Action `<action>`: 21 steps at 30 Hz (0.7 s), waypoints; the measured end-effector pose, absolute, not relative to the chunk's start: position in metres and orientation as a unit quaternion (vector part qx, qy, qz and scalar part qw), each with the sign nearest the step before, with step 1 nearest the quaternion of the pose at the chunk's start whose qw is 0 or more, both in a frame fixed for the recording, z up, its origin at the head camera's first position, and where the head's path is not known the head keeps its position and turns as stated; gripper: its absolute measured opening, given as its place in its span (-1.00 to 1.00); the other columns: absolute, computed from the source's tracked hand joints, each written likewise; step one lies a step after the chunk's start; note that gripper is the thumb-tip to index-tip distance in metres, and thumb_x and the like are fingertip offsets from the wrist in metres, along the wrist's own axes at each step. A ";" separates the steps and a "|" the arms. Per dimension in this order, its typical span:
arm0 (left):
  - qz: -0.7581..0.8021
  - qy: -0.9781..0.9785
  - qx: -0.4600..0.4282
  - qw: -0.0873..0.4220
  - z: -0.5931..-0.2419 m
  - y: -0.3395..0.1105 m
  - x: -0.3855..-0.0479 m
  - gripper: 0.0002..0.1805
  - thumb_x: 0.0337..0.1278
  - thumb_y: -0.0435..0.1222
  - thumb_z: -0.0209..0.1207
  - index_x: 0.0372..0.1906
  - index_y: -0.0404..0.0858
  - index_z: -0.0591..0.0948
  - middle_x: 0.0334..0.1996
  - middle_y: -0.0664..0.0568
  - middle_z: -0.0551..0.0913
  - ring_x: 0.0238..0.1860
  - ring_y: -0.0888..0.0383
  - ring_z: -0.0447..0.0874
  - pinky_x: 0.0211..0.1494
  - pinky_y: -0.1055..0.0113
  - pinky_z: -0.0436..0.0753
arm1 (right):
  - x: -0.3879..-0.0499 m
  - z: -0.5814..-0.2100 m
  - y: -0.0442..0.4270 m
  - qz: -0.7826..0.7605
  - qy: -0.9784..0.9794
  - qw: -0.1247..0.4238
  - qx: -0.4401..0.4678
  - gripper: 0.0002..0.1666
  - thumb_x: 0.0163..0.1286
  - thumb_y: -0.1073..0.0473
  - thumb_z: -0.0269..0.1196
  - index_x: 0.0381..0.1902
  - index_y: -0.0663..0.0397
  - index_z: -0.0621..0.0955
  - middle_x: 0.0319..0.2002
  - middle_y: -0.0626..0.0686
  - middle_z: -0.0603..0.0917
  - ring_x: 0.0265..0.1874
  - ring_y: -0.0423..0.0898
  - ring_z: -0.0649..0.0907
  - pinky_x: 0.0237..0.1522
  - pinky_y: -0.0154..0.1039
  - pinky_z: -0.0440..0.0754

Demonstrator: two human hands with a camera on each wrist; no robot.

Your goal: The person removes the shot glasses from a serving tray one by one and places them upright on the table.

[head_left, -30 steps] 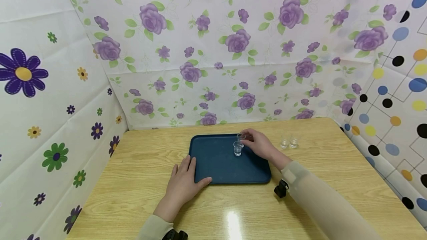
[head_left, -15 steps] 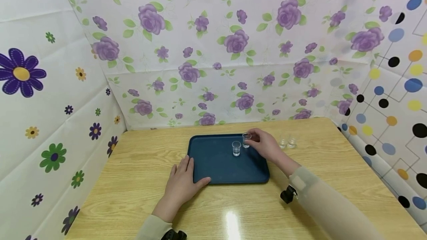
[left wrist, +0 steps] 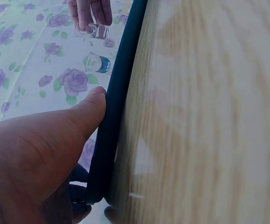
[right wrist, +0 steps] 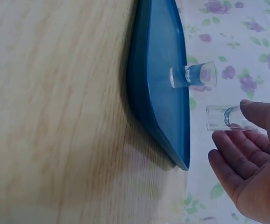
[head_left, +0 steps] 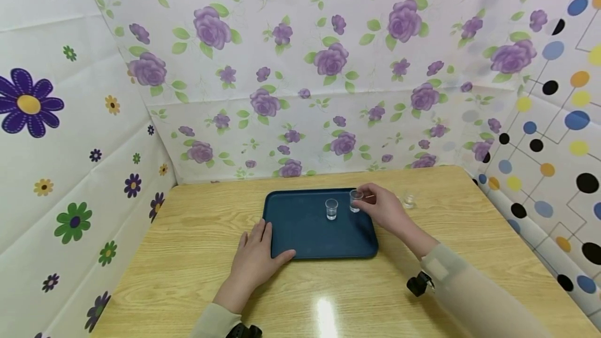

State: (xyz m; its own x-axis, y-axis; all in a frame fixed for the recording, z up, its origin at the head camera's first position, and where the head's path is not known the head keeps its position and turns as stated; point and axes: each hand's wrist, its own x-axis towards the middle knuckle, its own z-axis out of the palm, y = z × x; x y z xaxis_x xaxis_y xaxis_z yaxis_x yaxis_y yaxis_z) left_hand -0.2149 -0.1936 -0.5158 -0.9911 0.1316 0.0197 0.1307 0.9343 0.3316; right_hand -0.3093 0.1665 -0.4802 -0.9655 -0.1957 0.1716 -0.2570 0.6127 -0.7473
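A dark blue tray (head_left: pixel 300 228) lies on the wooden table. My left hand (head_left: pixel 255 260) rests at its near left corner, fingers extended along the left side and the thumb on the front rim. One clear shot glass (head_left: pixel 331 209) stands upright on the tray, right of the middle. Near the tray's back right corner, my right hand (head_left: pixel 382 210) pinches a second shot glass (right wrist: pixel 219 117) between thumb and fingers. In the right wrist view a gap shows between this upright glass's base and the tray, so it is held raised.
Right of the tray, another clear glass (head_left: pixel 409 200) stands on the table (head_left: pixel 451 213), just beyond my right hand, which covers the spot beside it. Flowered cloth (head_left: pixel 305 119) hangs behind the table, with patterned cloths on both sides.
My right hand has moved right with the pinched glass, away from the standing one, and now hides one of the two glasses on the table. My left hand stays at the tray corner.
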 end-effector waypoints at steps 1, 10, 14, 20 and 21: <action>0.169 0.983 0.067 0.001 -0.516 -0.194 -0.215 0.21 0.39 0.43 0.26 0.75 -0.38 0.23 0.75 -0.31 0.11 0.74 -0.27 0.09 0.76 -0.30 -0.02 | -0.308 -0.480 0.168 0.422 -0.897 0.036 0.125 -0.49 0.62 0.00 0.44 0.38 0.08 0.66 0.18 0.12 0.76 0.15 0.13 0.78 0.15 0.11 0.80; 0.165 0.984 0.071 0.002 -0.517 -0.194 -0.215 0.21 0.40 0.43 0.24 0.75 -0.38 0.24 0.75 -0.32 0.12 0.73 -0.28 0.10 0.76 -0.31 -0.02 | -0.294 -0.478 0.187 0.424 -0.897 0.040 0.117 -0.51 0.63 -0.02 0.43 0.36 0.08 0.67 0.14 0.10 0.77 0.13 0.12 0.80 0.06 0.09 0.83; 0.166 0.984 0.072 0.004 -0.518 -0.194 -0.215 0.20 0.40 0.43 0.25 0.75 -0.37 0.24 0.75 -0.32 0.12 0.73 -0.28 0.09 0.76 -0.31 -0.02 | -0.288 -0.479 0.198 0.423 -0.898 0.040 0.112 -0.49 0.63 -0.02 0.43 0.36 0.11 0.66 0.14 0.09 0.77 0.13 0.13 0.80 0.06 0.08 0.83; 0.169 0.983 0.075 0.002 -0.516 -0.195 -0.215 0.20 0.40 0.42 0.25 0.75 -0.37 0.24 0.75 -0.32 0.11 0.74 -0.28 0.09 0.76 -0.32 -0.02 | -0.278 -0.482 0.211 0.416 -0.903 0.036 0.101 -0.49 0.63 -0.03 0.43 0.35 0.12 0.65 0.15 0.10 0.76 0.13 0.12 0.80 0.09 0.10 0.82; 0.169 0.983 0.075 0.003 -0.516 -0.195 -0.215 0.20 0.40 0.42 0.25 0.75 -0.37 0.24 0.75 -0.32 0.11 0.74 -0.28 0.09 0.76 -0.32 -0.02 | -0.277 -0.482 0.213 0.416 -0.903 0.035 0.101 -0.48 0.63 -0.03 0.43 0.35 0.12 0.65 0.15 0.10 0.76 0.13 0.11 0.80 0.10 0.10 0.82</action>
State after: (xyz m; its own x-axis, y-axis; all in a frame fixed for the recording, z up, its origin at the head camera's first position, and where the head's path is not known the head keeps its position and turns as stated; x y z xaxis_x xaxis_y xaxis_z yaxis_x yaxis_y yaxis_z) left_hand -0.2148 -0.1949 -0.5159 -0.9889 0.1474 0.0203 0.1457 0.9314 0.3335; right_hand -0.2765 0.2128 -0.4821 -0.9772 -0.1527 0.1472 -0.2111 0.6343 -0.7437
